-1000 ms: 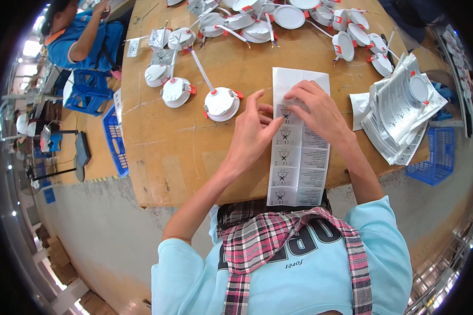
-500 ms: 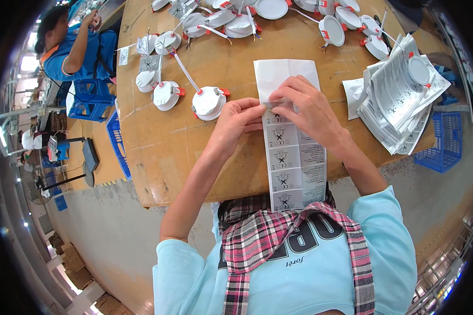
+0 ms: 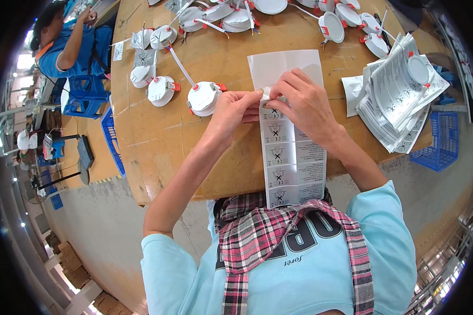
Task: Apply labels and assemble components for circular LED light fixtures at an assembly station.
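Observation:
A long label sheet (image 3: 285, 157) lies in front of me, its blank upper backing on the table and its lower end hanging at my apron. Rows of printed labels run down it. My left hand (image 3: 232, 113) is closed on the sheet's left edge, thumb uppermost. My right hand (image 3: 306, 107) pinches at the top row of labels, where a small white piece curls up between both hands' fingertips. What exactly the right fingertips hold is partly hidden. Nearest the left hand is a round white downlight (image 3: 204, 98) with red clips, face down.
More downlights (image 3: 235, 20) with cables crowd the table's far side. A thick stack of label sheets (image 3: 391, 102) lies at the right, a downlight (image 3: 418, 70) on top. Blue crates (image 3: 436, 142) stand below the table. Another person (image 3: 73, 47) sits at the far left.
The label's edge now curls up between my fingertips, where it lay flatter before. My right hand has tilted, and the sheet's top has spread wider. The whole view has shifted slightly.

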{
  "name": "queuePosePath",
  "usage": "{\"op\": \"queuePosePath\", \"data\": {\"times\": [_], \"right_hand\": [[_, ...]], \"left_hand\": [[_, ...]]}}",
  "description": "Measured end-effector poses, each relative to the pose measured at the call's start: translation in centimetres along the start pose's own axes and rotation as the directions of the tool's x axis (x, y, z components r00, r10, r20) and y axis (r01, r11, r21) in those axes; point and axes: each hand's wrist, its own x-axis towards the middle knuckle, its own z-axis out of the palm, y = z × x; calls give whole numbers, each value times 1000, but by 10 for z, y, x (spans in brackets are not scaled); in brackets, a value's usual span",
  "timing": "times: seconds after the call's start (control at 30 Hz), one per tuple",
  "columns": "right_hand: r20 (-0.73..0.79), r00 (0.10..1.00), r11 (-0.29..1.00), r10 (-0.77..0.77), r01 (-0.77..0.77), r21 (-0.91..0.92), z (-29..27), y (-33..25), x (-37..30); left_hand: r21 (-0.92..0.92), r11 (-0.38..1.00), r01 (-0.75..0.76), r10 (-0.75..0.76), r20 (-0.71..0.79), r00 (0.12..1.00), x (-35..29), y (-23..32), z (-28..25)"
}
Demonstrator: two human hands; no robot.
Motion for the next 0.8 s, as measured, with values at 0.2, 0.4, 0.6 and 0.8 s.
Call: {"op": "queuePosePath", "data": {"times": [0.2,0.4,0.6,0.8], "right_hand": [[27,999,999,-37,36,16,-4,6,2],[48,993,994,-103,102,25,-6,10,1],[-91,990,991,-107,113,64,-3,13,-2],[-135,978,983,-160,171,71,-9,16,1]], "left_hand": [[35,999,10,-11,25,1000,5,6,1],[1,1000,-6,6,27,1000,12,6,-3],[11,1000,-19,18,43,999,15,14,-1],[30,996,-83,82,38,996,17,22,2]]}}
